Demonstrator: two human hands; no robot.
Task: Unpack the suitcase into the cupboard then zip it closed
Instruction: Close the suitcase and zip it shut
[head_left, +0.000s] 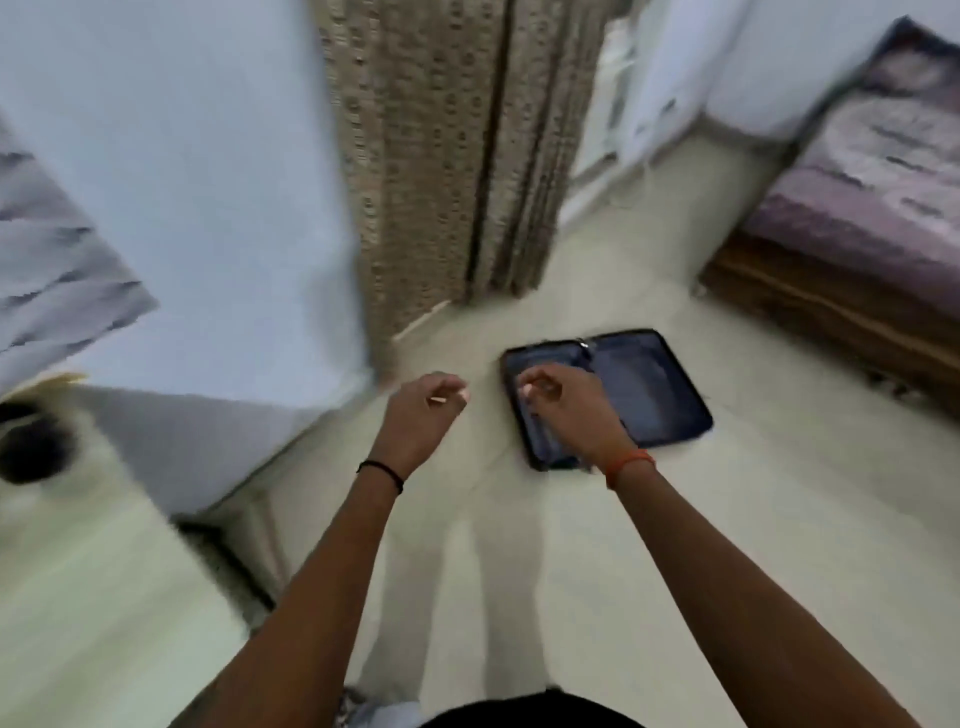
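The head view is smeared by motion, so edges are soft and small details are hard to make out. The dark blue suitcase (618, 395) lies open and flat on the pale floor (675, 519), its two halves spread side by side; their insides look dark and flat, though the blur and the right hand (563, 402) in front of the left half keep me from telling whether anything lies inside. A small bright spot at the top of the centre seam may be a zip pull, too blurred to be sure. The right hand hangs above the near half with its fingers loosely curled and holding nothing that can be seen; whether it touches the case cannot be told. The left hand (423, 410) hovers over the floor just left of the suitcase, fingers also loosely curled and empty, with a black band (382, 474) on its wrist; an orange band (629, 464) circles the right wrist. Behind the case hangs a patterned beige curtain (431, 156), reaching the floor. A white panel (182, 182) fills the left, possibly a cupboard door, too blurred to say. On the right a bed with a purple cover (878, 171) on a wooden frame (831, 317) is cut off by the edge.
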